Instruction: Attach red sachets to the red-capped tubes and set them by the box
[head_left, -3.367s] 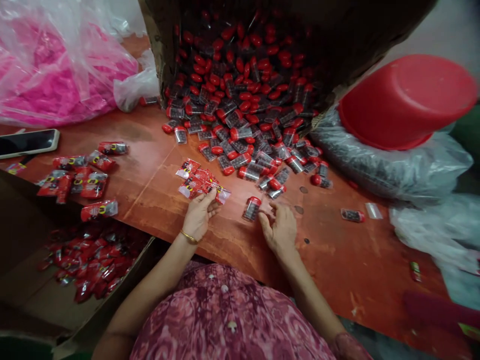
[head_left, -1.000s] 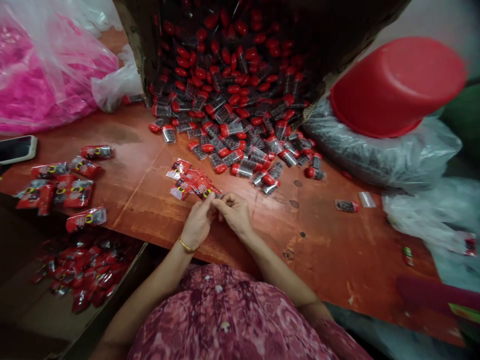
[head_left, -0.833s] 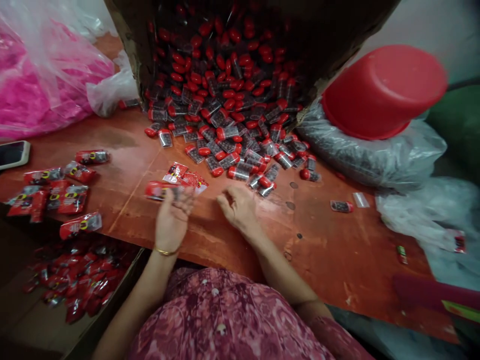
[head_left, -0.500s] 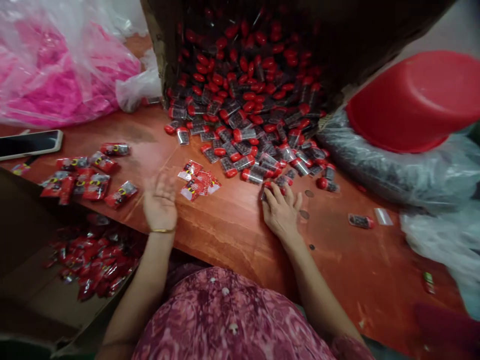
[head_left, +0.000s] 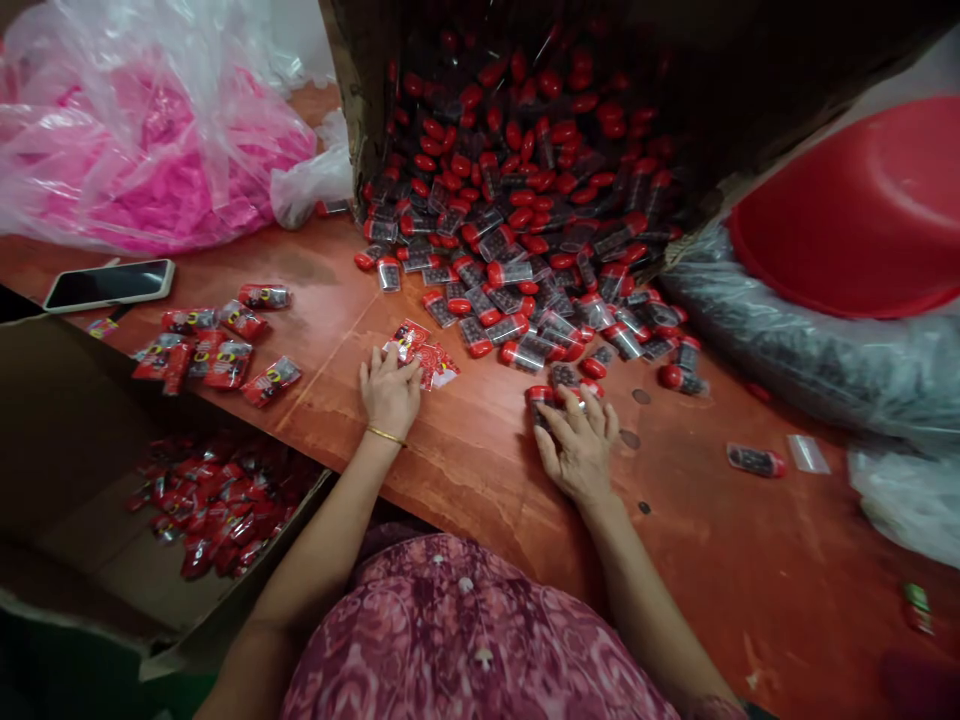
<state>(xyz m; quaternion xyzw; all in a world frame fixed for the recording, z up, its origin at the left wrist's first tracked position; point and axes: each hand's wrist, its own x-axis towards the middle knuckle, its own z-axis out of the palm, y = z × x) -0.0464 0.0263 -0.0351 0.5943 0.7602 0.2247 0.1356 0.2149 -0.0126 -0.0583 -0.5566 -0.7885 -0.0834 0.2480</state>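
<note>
My left hand lies palm down at the near edge of a small pile of red printed cards, its fingers apart and their tips against the cards. To the right, my right hand rests with bent, parted fingers over small clear bottles with red caps and dark beads inside. One such bottle sits at its index finger and thumb; another is partly covered by the fingertips. Behind both hands a big heap of the same bottles spills out of a dark cardboard box onto the reddish table.
Left on the table are several red packets, a phone and a plastic bag of pink items. Below the edge stands an open carton with more packets. At right a red tub sits on a filled bag.
My left hand has turned from palm up to palm down and moved right onto the cards. My right hand stays by the bottles, its fingers slightly shifted. The view has swung slightly left.
</note>
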